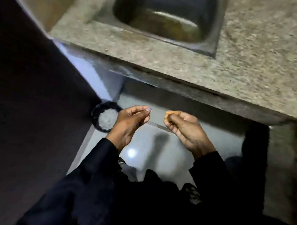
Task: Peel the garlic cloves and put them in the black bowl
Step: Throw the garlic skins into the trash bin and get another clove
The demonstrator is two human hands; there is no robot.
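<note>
No brand, label or writing readable anywhere in the frame; the whole view is motion-blurred.

Speckled stone counter (253, 56) fills the top and right of the frame, its front edge running diagonally from centre left down to the right. A steel sink (167, 12) is set into it at top centre, basin dark with a brownish patch at the bottom.

Dark panel (24, 97) takes up the left side. Pale grey floor (206, 136) shows in the middle, below the counter edge, with a bright light spot on it.

Dark sleeves (83, 179) and clothing fill the bottom centre and bottom right.

Left hand (129, 123) at centre, just left of the middle: fingers curled, thumb and fingertips drawn close together. Whether anything is pinched there cannot be told.

Right hand (185, 128) just right of it, the two hands near but apart. Fingers curled, pinching a garlic clove (169, 116) at the fingertips. Clove looks tan to pale orange, small and rounded; too blurred to tell skin on or off.

Black bowl (104, 116) sits low at centre left, beside the dark panel and partly behind the left hand. Whitish contents inside, too blurred to identify.
</note>
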